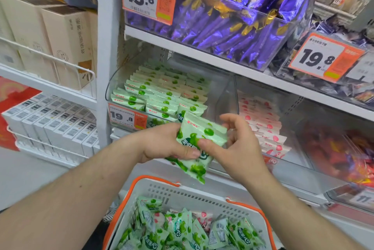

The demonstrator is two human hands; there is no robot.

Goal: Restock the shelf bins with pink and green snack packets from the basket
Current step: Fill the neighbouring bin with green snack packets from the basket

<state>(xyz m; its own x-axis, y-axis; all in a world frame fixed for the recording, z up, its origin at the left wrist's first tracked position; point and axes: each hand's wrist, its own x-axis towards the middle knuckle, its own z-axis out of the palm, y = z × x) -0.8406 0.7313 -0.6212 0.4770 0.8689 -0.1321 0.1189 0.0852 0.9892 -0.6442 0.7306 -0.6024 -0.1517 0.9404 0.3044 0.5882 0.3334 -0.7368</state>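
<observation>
At the bottom centre of the frame sits the orange-rimmed basket (pixel 141 193), its white perforated wall facing the shelf, heaped mostly with green snack packets (pixel 178 231) and a few pink ones (pixel 203 218) showing between them. Just above it, at mid-frame, both hands hold a small stack of green packets (pixel 199 144) in front of the shelf edge. The left hand (pixel 162 144) wraps the stack from the left, thumb across the front face. The right hand (pixel 236 148) pinches its right side with the thumb on the front and the fingers loosely curled behind. The stack seems to be held this way to square the packets so they go in as one neat row.

Directly behind the hands, the clear bin of green packets (pixel 162 95) is filled in upright rows, with a free strip along its right side. That gap looks like the natural slot. Right of a clear divider, the bin of pink packets (pixel 263 126) is partly stocked.

The front lip of the green bin with its 19.8 price tag (pixel 127 117) has to be cleared, and the shelf board above (pixel 202 53), carrying purple-wrapped snacks (pixel 232 27), limits headroom. Boxed goods (pixel 66 43) fill the racks at the left.
</observation>
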